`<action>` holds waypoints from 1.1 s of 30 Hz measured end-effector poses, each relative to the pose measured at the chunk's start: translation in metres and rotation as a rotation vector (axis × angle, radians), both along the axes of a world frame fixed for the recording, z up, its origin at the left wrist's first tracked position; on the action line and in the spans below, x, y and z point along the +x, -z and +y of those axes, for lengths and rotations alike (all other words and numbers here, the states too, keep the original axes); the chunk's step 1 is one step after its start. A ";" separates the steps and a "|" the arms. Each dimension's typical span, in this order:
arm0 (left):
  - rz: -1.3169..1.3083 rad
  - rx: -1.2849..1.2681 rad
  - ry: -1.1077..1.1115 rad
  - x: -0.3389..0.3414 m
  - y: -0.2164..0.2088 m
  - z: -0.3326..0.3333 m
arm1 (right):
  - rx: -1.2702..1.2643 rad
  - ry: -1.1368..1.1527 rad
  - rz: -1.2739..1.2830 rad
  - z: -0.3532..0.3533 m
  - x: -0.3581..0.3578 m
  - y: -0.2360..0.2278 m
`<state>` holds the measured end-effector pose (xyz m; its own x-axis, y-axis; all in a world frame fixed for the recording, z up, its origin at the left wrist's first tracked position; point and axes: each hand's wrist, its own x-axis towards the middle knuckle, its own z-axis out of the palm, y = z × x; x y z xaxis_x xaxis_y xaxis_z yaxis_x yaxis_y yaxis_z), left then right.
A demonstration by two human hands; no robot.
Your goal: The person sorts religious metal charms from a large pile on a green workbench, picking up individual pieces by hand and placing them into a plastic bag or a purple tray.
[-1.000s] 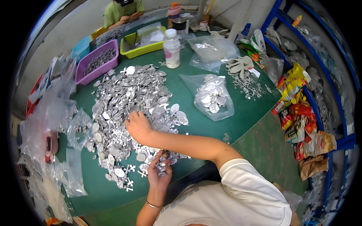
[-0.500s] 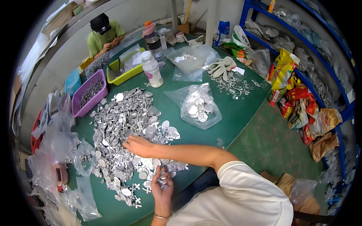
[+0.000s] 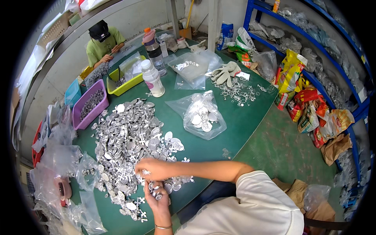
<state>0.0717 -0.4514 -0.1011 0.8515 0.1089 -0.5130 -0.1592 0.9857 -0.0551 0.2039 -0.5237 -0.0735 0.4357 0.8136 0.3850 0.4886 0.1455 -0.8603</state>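
Observation:
A broad heap of silver metal pendants (image 3: 125, 137), ovals and discs with small crosses among them, is spread over the green table (image 3: 235, 121). At its near edge my left hand (image 3: 159, 201), palm up with curled fingers, cups several silver pendants. My right hand (image 3: 153, 169) is just above and touching or nearly touching the left one, its fingers bent down and drawn together. A shiny silver piece shows at its fingertips, slightly blurred, so I cannot make out its kind. Beyond the hands lies a clear plastic bag (image 3: 201, 117) with larger silver discs in it.
At the back left are a purple bin (image 3: 91, 107), a yellow-green bin (image 3: 127, 78) and a white bottle (image 3: 152, 80). A glove (image 3: 225, 74) lies by scattered metal rings (image 3: 239, 91). Empty plastic bags (image 3: 58, 156) crowd the left edge. A co-worker (image 3: 102, 44) sits at the far end.
My right hand has left the middle of the heap and come down toward me, to my left hand. The left hand has shifted slightly left, still holding pendants. The view has tilted a little.

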 end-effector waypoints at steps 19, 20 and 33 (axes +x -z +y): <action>0.003 0.200 0.131 -0.009 -0.014 -0.019 | -0.420 0.218 -0.716 -0.067 -0.010 0.024; 0.043 0.191 0.130 -0.007 -0.018 -0.020 | -0.450 0.236 -0.718 -0.071 -0.011 0.022; 0.045 0.090 0.176 -0.023 -0.018 -0.011 | -0.604 0.581 -0.654 -0.104 -0.020 0.009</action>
